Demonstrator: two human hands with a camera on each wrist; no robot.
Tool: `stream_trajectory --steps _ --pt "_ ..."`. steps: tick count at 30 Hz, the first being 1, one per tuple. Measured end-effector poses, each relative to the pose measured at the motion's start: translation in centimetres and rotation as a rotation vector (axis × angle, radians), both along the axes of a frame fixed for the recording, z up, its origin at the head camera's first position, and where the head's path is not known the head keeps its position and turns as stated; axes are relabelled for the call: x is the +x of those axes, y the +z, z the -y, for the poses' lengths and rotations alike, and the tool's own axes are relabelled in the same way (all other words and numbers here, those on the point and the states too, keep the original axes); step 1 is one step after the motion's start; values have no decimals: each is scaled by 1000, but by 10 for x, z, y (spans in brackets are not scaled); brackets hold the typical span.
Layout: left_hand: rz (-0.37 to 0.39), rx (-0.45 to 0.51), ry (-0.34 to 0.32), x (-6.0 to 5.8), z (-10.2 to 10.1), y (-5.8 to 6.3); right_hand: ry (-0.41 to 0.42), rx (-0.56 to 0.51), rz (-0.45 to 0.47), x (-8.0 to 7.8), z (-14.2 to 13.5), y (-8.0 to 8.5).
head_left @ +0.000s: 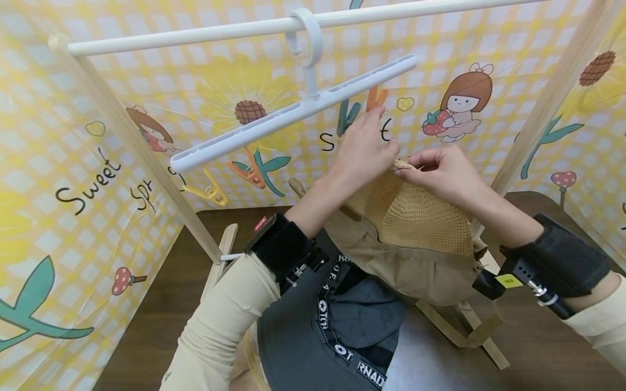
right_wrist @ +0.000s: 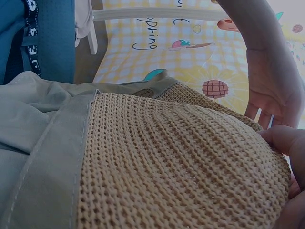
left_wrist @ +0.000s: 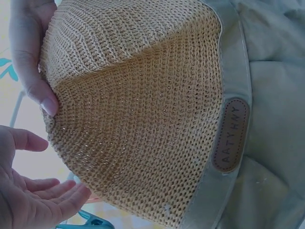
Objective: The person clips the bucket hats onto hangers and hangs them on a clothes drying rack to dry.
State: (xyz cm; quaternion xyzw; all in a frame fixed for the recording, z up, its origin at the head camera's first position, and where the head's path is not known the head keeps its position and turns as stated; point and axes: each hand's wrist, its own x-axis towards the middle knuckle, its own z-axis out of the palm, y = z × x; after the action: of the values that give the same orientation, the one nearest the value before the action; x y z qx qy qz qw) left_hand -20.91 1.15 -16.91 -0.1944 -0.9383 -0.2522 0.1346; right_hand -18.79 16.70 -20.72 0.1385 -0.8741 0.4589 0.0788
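Observation:
A sun hat with a tan woven crown (head_left: 425,217) and a khaki cloth brim (head_left: 415,274) hangs below my hands. My right hand (head_left: 447,171) pinches the top of the crown between thumb and fingers. Beside it my left hand (head_left: 364,144) reaches upward with spread fingers and holds nothing. In the left wrist view the left hand (left_wrist: 33,191) lies close to the crown's edge. Just above its fingertips in the head view is an orange clip (head_left: 375,99), with a teal clip (head_left: 347,117) to the left. Both clips hang under the white hanger (head_left: 293,113).
The hanger hooks over a white rail (head_left: 195,35) between wooden posts (head_left: 137,146). Another orange clip (head_left: 248,172) and a yellow clip (head_left: 210,191) hang at its left. A dark grey hat (head_left: 293,326) with a lettered band lies below, near my left forearm.

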Motion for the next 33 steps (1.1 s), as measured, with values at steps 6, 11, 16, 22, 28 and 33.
stream_trajectory --steps 6,11,16,22,28,33 --pt "22 20 19 -6 1 -3 2 -3 -6 1 0 -1" --pt "9 18 7 -7 3 -9 13 -10 -8 1 -2 -1" --pt "-166 66 -54 -6 6 -11 12 -11 2 1 -2 -1" --pt "-430 18 -18 -6 8 -1 17 -30 18 2 -2 -1" --pt "-413 -37 83 -9 9 10 9 -19 22 3 -3 -1" --pt "-371 -100 154 -13 12 13 2 -8 19 3 -5 -1"
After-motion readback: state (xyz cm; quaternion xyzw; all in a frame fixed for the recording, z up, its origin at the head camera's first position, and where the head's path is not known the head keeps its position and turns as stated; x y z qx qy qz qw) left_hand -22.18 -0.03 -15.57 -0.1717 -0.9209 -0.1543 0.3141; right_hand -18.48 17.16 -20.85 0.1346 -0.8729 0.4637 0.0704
